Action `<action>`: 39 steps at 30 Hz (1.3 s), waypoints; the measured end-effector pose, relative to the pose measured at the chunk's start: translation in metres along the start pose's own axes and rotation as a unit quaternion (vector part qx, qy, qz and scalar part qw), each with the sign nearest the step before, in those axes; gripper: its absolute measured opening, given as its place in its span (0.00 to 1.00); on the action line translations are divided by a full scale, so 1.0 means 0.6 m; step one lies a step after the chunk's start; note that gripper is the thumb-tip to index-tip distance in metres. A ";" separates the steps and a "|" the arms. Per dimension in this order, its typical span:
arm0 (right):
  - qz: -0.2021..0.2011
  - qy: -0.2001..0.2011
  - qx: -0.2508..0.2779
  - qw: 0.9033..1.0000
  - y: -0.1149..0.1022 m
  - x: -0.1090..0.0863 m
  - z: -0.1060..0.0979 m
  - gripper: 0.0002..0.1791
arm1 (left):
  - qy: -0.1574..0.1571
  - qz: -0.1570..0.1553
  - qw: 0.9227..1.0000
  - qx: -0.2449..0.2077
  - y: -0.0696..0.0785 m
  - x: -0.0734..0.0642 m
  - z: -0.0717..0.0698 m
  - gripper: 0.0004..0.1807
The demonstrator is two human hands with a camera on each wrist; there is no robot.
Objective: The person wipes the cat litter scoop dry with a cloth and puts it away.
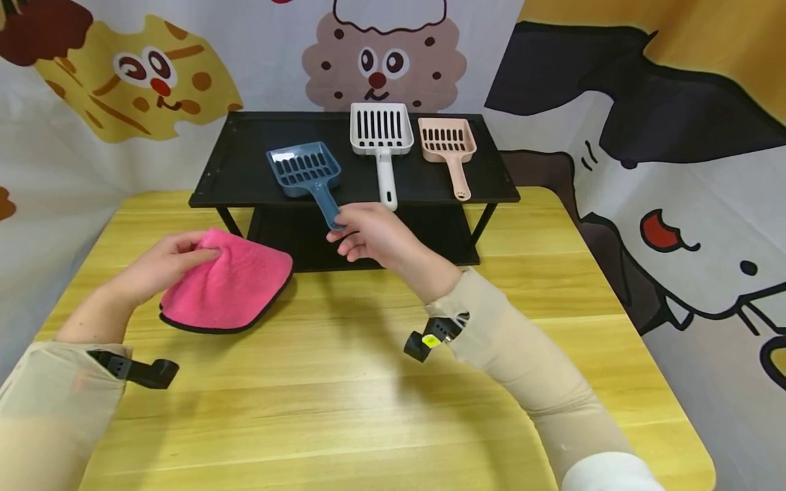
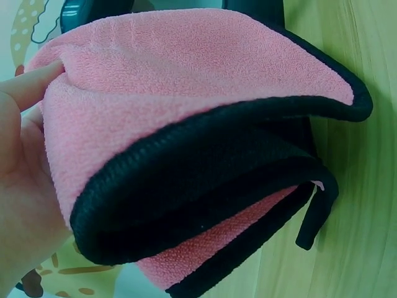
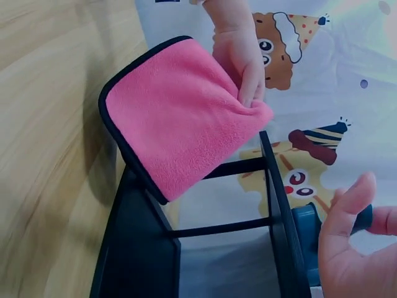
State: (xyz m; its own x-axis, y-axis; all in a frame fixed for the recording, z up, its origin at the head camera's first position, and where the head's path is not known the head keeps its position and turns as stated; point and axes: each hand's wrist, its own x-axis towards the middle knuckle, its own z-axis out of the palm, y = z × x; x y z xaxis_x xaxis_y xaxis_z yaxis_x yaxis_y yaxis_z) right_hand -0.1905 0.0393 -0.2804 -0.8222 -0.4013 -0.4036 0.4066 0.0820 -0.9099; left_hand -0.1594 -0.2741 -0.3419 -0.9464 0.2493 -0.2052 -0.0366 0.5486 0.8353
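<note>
A pink cloth (image 1: 236, 286) with dark edging hangs folded from my left hand (image 1: 162, 262), which pinches it near its top. In the left wrist view the folded cloth (image 2: 161, 74) fills most of the picture, its dark inner side showing. My right hand (image 1: 383, 235) pinches the handle end of a blue litter scoop (image 1: 305, 167) between thumb and fingers. The scoop's slotted head overlaps the left part of the black rack's top (image 1: 245, 153). Seen from the right wrist, the scoop (image 3: 307, 236) is partly hidden behind the right hand (image 3: 356, 248).
A white litter scoop (image 1: 382, 129) and a pale pink one (image 1: 447, 140) lie on the rack's top, handles toward me. Below is a black lower shelf (image 1: 424, 235). The rack stands at the back of the wooden table (image 1: 344, 409), before a cartoon-printed curtain (image 1: 270, 41).
</note>
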 end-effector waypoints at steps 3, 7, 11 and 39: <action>-0.008 -0.002 0.002 1.000 0.000 0.009 0.002 0.18 | 0.002 -0.001 1.000 0.006 0.001 -0.001 0.001 0.08; -0.001 0.004 0.027 1.000 -0.003 0.025 0.009 0.17 | 0.001 0.000 1.000 0.011 0.002 -0.001 0.003 0.07; 0.006 0.026 0.055 0.998 -0.007 0.044 0.019 0.20 | 0.002 0.006 1.000 0.003 -0.002 0.001 0.005 0.07; -0.030 0.019 0.145 0.989 -0.013 0.067 0.020 0.03 | 0.010 -0.010 1.000 -0.010 0.000 0.001 0.003 0.07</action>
State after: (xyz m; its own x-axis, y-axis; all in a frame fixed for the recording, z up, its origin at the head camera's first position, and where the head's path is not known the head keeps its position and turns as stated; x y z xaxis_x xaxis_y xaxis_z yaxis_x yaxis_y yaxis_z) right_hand -0.2220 0.0115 -0.2881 -0.8604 -0.3632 -0.3574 0.4488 -0.2080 -0.8691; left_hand -0.1591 -0.2728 -0.3429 -0.9519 0.2224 -0.2108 -0.0608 0.5371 0.8413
